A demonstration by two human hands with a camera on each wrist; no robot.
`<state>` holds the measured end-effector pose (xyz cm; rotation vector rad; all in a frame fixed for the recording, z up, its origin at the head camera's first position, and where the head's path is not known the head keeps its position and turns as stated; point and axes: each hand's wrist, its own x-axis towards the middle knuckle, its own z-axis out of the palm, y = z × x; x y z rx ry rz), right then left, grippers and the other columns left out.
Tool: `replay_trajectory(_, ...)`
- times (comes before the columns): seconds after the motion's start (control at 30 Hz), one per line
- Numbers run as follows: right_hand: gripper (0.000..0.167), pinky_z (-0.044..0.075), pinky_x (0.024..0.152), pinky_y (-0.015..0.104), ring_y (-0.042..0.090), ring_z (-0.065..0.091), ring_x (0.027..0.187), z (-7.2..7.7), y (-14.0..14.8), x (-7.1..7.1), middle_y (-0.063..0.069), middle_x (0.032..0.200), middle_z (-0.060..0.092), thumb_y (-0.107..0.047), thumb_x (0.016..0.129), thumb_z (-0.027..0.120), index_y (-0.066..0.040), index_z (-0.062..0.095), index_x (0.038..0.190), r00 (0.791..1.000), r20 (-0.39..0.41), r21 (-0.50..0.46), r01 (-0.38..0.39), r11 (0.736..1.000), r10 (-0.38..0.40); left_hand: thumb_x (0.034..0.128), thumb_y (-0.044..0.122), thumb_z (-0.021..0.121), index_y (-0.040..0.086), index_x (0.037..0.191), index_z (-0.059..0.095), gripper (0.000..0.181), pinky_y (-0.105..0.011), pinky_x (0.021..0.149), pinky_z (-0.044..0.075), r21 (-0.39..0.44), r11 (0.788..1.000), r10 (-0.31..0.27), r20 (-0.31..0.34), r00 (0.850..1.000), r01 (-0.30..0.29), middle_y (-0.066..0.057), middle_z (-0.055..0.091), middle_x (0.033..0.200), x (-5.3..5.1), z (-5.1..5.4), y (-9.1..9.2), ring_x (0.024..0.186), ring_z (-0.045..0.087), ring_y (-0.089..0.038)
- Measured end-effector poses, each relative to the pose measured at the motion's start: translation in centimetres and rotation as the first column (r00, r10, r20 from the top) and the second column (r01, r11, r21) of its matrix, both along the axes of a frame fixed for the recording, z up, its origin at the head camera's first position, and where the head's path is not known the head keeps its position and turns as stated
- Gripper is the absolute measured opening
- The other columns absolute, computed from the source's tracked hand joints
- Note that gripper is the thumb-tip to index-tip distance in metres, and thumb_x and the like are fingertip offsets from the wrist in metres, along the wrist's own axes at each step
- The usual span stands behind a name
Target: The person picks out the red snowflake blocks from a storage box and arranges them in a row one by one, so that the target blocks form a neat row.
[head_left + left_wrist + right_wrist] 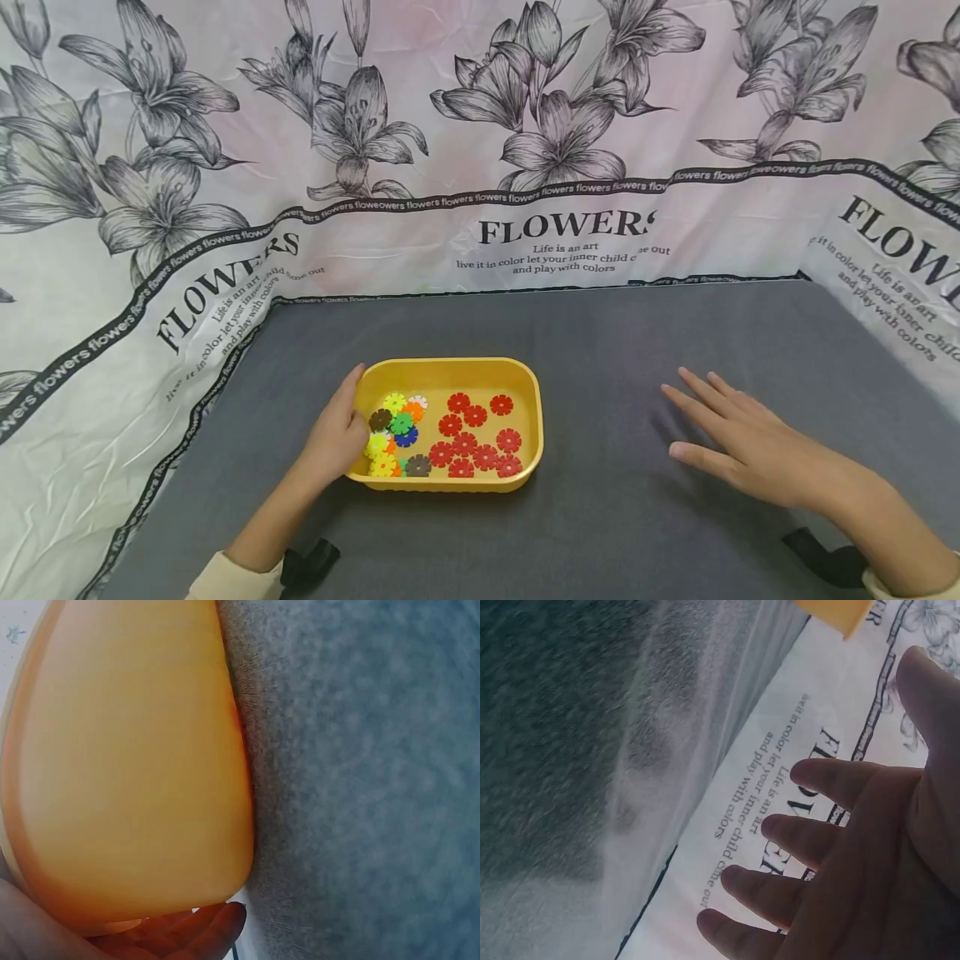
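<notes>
A yellow plastic basin (450, 371) holds small flower-shaped plastic pieces. Red pieces (485, 457) lie spread over its right half; yellow, green, orange, blue, brown and white ones (402, 424) cluster at the left. My left hand (336, 437) grips the basin's left end, thumb at the rim. In the left wrist view, fingers (217, 930) curl against the end of the basin (127, 765), whose outer wall fills much of the picture. To the right, apart from the basin, my right hand (757, 454) hovers over the table with straight, spread fingers; the right wrist view shows this hand (855, 877) holding nothing.
A grey table surface (600, 350) lies under the basin and both hands. White cloth printed with flowers and lettering (390, 242) hangs along the back and both sides. Black straps (311, 565) show near both wrists.
</notes>
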<state>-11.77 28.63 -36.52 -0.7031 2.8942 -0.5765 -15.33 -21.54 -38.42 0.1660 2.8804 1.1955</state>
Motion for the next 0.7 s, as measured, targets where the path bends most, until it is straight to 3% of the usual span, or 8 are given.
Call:
replay_trajectory(0.17,0.071,0.019,0.101,0.074,0.051,0.013,0.145,0.3,-0.8,-0.2,0.016,0.164,0.019,-0.049,0.098,0.058,-0.018,0.035,0.158,0.999,0.025,0.006,-0.021,1.000,0.021,0.0907,-0.007,0.033,0.000,0.158,0.018,0.069,-0.057,0.115,0.020,0.027,1.000,-0.011,-0.046,0.999,0.012,-0.023,0.023,0.161,0.0,-0.3,0.0,0.145,0.026,-0.039)
replay_trajectory(0.3,0.072,0.021,0.102,0.074,0.049,0.016,0.146,0.4,-1.5,-0.4,0.015,0.164,0.021,-0.052,0.097,0.057,-0.017,0.038,0.157,0.999,0.018,0.019,-0.039,0.999,0.039,0.1006,0.005,0.041,0.005,0.153,0.030,0.053,-0.060,0.110,0.029,0.034,0.999,0.005,-0.054,0.999,-0.003,-0.022,0.033,0.156,0.0,-0.4,0.1,0.137,0.037,-0.039)
replay_trajectory(0.43,0.073,0.023,0.102,0.074,0.049,0.017,0.145,0.6,-2.2,-0.5,0.015,0.163,0.023,-0.056,0.096,0.056,-0.016,0.040,0.155,0.998,0.009,0.034,-0.058,0.998,0.057,0.1060,0.025,0.047,0.005,0.123,0.054,0.027,-0.055,0.097,0.040,0.001,1.000,0.030,-0.050,0.998,-0.030,-0.020,0.049,0.133,-0.1,-0.5,0.2,0.116,0.049,-0.036)
replay_trajectory(0.53,0.074,0.025,0.101,0.074,0.050,0.019,0.144,0.6,-2.6,-0.7,0.015,0.163,0.025,-0.057,0.096,0.055,-0.015,0.042,0.154,0.997,0.004,0.044,-0.074,0.996,0.074,0.1066,0.029,0.045,0.007,0.096,0.060,0.029,-0.046,0.085,0.042,-0.030,0.999,0.044,-0.043,0.998,-0.045,-0.016,0.051,0.119,-0.1,-0.5,0.3,0.103,0.050,-0.032)
replay_trajectory(0.7,0.074,0.026,0.102,0.073,0.050,0.019,0.144,0.6,-3.2,-0.8,0.016,0.162,0.025,-0.060,0.096,0.053,-0.014,0.044,0.153,0.996,0.014,0.053,-0.089,0.995,0.089,0.1060,0.025,0.044,0.008,0.083,0.060,0.032,-0.039,0.077,0.043,-0.037,0.998,0.054,-0.028,0.998,-0.055,-0.017,0.049,0.129,-0.1,-0.4,0.3,0.106,0.050,-0.032)
